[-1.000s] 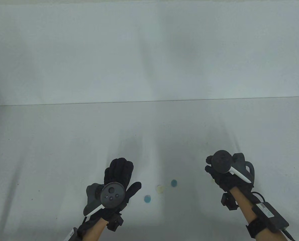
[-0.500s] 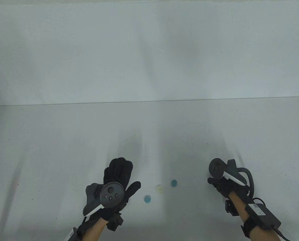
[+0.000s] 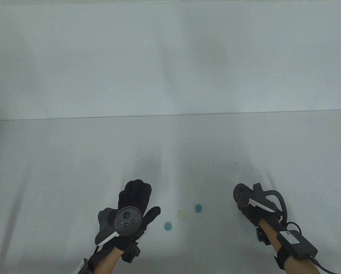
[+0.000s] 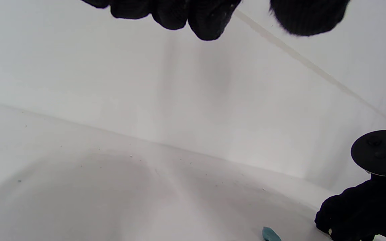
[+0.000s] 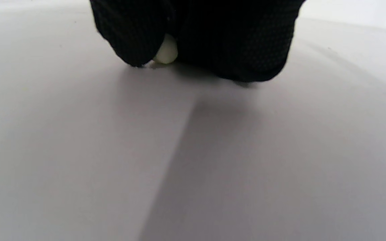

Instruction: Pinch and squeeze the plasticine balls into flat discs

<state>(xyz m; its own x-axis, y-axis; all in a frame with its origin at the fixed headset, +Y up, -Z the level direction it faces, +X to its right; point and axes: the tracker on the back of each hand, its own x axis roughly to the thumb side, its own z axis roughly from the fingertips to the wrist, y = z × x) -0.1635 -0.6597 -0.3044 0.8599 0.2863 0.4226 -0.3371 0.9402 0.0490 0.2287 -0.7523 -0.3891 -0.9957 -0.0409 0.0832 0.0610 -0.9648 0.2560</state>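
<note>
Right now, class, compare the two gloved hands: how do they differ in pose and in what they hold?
The left hand lies spread with straight fingers and holds nothing; the right hand is curled, pinching a pale plasticine piece just above the table. The left hand's tracker faces upward; the right hand's tracker is tilted sideways. Both wear black gloves.

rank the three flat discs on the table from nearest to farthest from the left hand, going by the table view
From the left hand:
1. Near blue disc, just right of its thumb.
2. Pale yellow disc, in the middle.
3. Far blue disc, toward the right hand.
</note>
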